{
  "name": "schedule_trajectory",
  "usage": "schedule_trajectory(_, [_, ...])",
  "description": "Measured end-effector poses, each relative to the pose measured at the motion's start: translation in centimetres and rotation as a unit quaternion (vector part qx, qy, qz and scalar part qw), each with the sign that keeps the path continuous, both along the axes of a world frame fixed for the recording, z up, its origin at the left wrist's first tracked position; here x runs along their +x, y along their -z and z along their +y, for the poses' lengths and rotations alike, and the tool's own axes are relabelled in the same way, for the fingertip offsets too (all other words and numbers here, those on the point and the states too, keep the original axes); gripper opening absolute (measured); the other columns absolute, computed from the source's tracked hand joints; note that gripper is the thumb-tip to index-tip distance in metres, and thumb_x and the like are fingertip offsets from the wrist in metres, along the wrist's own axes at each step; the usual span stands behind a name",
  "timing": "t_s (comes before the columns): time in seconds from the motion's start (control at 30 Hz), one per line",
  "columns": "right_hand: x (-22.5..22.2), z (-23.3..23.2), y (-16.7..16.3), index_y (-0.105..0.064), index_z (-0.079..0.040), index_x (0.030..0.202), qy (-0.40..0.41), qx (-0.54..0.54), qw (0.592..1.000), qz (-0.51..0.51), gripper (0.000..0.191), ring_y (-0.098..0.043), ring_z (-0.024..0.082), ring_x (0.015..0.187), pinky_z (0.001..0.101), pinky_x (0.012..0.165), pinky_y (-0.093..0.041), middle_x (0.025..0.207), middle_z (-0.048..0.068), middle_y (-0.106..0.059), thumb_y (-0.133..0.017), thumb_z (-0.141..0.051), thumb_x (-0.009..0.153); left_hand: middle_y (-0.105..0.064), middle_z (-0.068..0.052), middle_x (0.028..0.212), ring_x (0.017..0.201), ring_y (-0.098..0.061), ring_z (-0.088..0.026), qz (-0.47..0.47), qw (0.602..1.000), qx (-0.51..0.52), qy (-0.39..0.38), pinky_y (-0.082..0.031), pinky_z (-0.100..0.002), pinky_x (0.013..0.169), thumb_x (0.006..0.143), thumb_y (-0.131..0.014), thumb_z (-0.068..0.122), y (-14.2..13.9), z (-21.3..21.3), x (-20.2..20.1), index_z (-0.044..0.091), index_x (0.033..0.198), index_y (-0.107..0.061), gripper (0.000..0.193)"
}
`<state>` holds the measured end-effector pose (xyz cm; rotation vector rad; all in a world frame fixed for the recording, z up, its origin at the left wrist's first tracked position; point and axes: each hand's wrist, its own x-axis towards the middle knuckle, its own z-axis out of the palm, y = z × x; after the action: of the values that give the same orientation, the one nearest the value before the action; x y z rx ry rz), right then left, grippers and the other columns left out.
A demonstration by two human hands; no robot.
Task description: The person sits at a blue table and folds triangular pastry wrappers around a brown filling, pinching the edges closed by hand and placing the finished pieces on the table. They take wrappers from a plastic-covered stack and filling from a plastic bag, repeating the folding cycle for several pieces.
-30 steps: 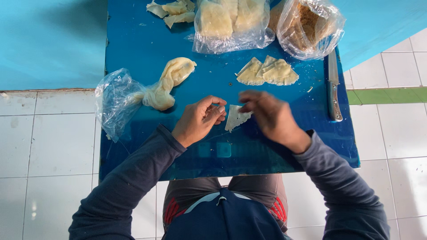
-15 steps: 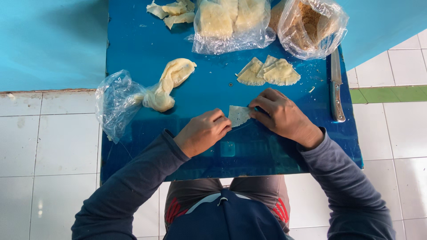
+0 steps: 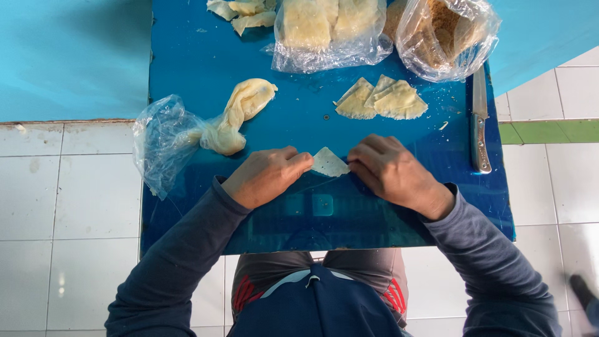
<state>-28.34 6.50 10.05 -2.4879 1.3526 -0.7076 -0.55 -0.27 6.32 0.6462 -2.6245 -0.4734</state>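
Note:
A small pale triangular pastry wrapper (image 3: 328, 163) lies flat on the blue tabletop (image 3: 199, 62) right in front of me. My left hand (image 3: 265, 176) presses its left corner with curled fingertips. My right hand (image 3: 392, 170) holds down its right edge, fingers bent over it. Just beyond, a few folded triangular wrappers (image 3: 380, 100) lie in a small pile.
A twisted clear bag with a lump of dough (image 3: 234, 118) lies at left. Two clear bags stand at the far edge, one with pale sheets (image 3: 327, 28), one with brown filling (image 3: 446, 31). A knife (image 3: 479, 122) lies along the right edge. White tiled floor surrounds the table.
Both hands have lowered the wrapper onto the tabletop and now press it flat; a second ago they held it slightly raised between the fingertips.

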Motion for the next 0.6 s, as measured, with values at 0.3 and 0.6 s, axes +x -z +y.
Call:
schedule_trajectory(0.3, [-11.8,-3.4,-1.0,-0.067,0.002,0.114,0.311,-0.195,0.93,-0.017,0.01,-0.068,0.03,0.097,0.0344,0.079,-0.056,0.11,0.017,-0.066,-0.072,-0.001,0.106,-0.075,-0.009,0.083,0.069,-0.075,-0.019,0.082,0.974,0.209,-0.02,-0.056,-0.028,0.058,0.094,-0.072,0.014,-1.5,0.4,0.1,0.005,0.097,-0.065,0.012])
schedule_trajectory(0.6, [-12.1,-5.7,2.5,-0.067,0.003,0.113,0.335,-0.142,0.931,-0.04,0.014,-0.068,0.036,0.082,0.0441,0.073,-0.053,0.099,0.021,-0.069,-0.07,-0.007,0.104,-0.077,-0.007,0.083,0.076,-0.078,-0.014,0.098,0.931,0.32,-0.146,-0.062,-0.025,0.064,0.088,-0.081,0.022,-1.0,1.1,-0.9,0.005,0.096,-0.066,0.024])
